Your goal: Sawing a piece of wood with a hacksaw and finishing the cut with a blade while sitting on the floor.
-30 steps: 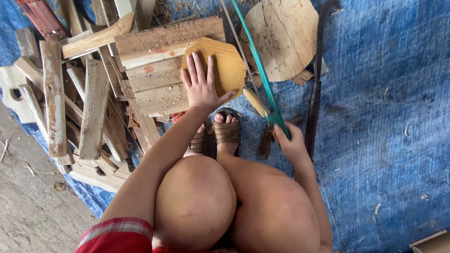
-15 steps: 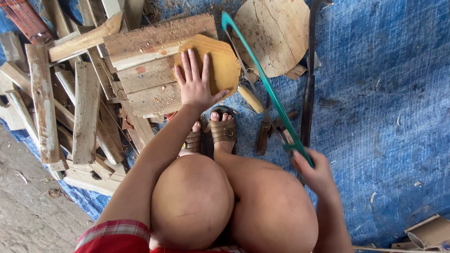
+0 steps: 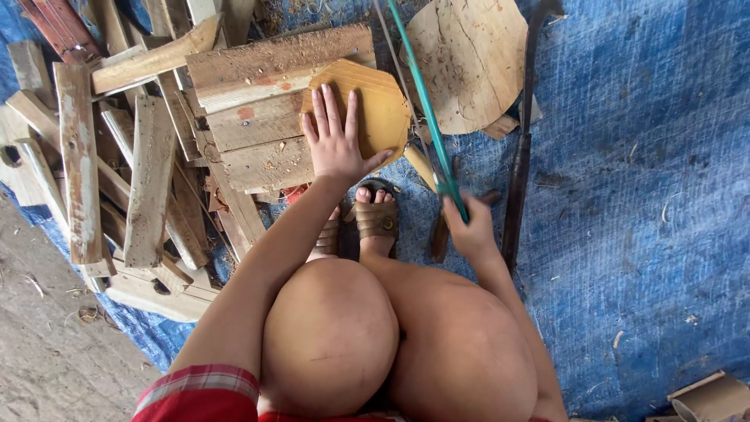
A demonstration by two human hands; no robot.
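Two bare knees (image 3: pixel 391 336) fill the near view, sandalled feet (image 3: pixel 376 219) just past them on the blue tarp (image 3: pixel 641 195). Right of the feet, the right hand (image 3: pixel 469 227) is clenched around the handle of a green-framed saw (image 3: pixel 426 101), which slants up and away. Left of the saw, the left hand (image 3: pixel 336 141) lies flat, fingers spread, on a yellow octagonal board (image 3: pixel 379 105). The board rests on stacked planks (image 3: pixel 266 101), the saw blade at its right edge. Beyond the saw lies a round wood offcut (image 3: pixel 469 62).
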